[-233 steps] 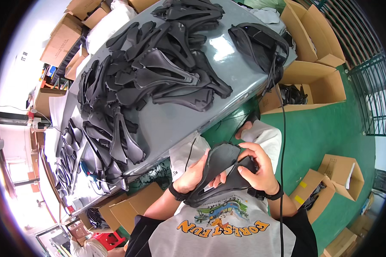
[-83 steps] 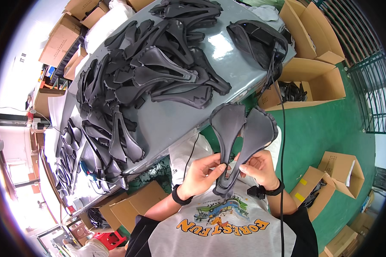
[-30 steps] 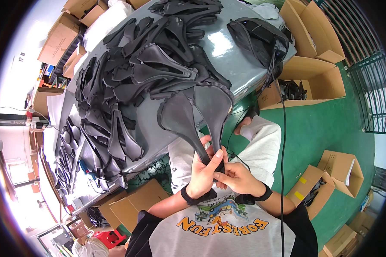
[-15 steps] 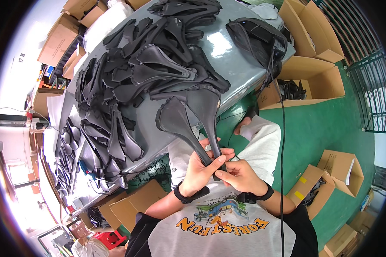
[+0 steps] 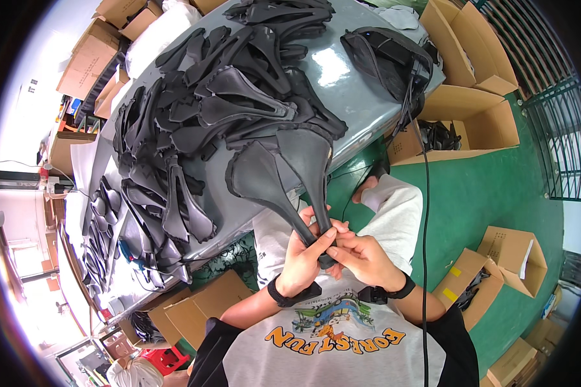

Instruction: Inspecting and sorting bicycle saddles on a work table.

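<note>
Both my hands hold a black bicycle saddle cover (image 5: 259, 175) by its narrow nose end. Its two broad lobes fan out away from me, with a long gap between them. My left hand (image 5: 301, 259) wraps the nose from the left, thumb on top and fingertips showing beyond it. From the right, my right hand (image 5: 363, 257) pinches the tip, its thumb beside the left thumb. Parts of the nose are hidden under the fingers. Just beyond the held cover, a heap of similar black saddle covers (image 5: 245, 97) lies on the grey table (image 5: 229, 187).
A black bag (image 5: 384, 61) sits at the table's far right corner. Open cardboard boxes (image 5: 481, 119) with black parts stand on the green floor to the right. More boxes (image 5: 210, 303) are beneath the table's near side. A black cable (image 5: 426, 213) hangs down at my right.
The cover's lobes have swung slightly left and spread wider into view. My right hand has shifted a little up along the nose; both hands keep their hold.
</note>
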Action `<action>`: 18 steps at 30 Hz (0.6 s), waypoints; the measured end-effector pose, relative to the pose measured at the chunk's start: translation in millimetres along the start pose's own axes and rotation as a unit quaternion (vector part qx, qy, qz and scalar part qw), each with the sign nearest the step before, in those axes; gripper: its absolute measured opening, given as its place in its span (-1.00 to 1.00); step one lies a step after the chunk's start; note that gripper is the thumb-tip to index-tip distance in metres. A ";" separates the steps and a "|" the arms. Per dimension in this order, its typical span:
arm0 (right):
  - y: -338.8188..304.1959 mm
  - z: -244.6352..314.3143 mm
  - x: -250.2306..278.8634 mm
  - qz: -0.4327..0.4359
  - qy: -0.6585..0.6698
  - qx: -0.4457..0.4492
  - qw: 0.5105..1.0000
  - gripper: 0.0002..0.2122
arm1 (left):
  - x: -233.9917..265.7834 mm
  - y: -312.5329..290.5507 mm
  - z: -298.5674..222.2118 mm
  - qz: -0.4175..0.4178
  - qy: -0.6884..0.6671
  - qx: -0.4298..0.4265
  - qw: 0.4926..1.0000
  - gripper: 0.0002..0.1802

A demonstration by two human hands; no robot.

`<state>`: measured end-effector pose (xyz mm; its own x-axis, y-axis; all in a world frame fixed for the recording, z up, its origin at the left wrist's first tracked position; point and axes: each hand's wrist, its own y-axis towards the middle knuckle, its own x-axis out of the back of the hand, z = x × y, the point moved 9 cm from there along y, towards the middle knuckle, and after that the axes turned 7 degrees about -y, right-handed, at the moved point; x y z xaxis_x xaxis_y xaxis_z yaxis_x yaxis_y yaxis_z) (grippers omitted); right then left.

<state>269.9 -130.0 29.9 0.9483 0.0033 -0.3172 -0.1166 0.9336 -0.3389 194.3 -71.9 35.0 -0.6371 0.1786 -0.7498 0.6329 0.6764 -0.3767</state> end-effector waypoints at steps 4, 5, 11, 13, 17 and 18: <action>-1.4 -4.2 2.7 -0.023 0.077 0.033 0.996 -0.73 | -1.0 3.0 -7.4 0.016 0.005 -0.056 0.998 -0.55; -2.0 -2.2 2.6 -0.023 0.077 0.032 0.996 -0.73 | -1.3 4.7 -10.8 0.007 -0.028 -0.053 0.998 -0.56; -7.7 29.3 -2.9 -0.021 -0.149 0.162 0.975 -0.71 | -1.7 7.9 -13.0 0.000 -0.050 -0.019 0.999 -0.57; -6.9 22.7 3.7 -0.040 -0.169 0.146 0.974 -0.80 | -3.6 6.2 -9.0 -0.002 -0.034 -0.015 0.999 -0.57; -9.1 11.0 4.9 -0.087 -0.121 0.127 0.981 -0.83 | -10.8 4.1 -9.7 0.000 0.017 -0.070 0.997 -0.62; -8.7 9.2 4.7 -0.106 -0.081 0.111 0.985 -0.83 | -10.1 4.3 -7.5 0.000 0.017 -0.071 0.997 -0.62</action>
<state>278.1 -134.9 39.5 0.9813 -0.1592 -0.1083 0.1390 0.9749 -0.1739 200.2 -65.4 45.0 -0.6534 0.2006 -0.7300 0.5655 0.7704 -0.2945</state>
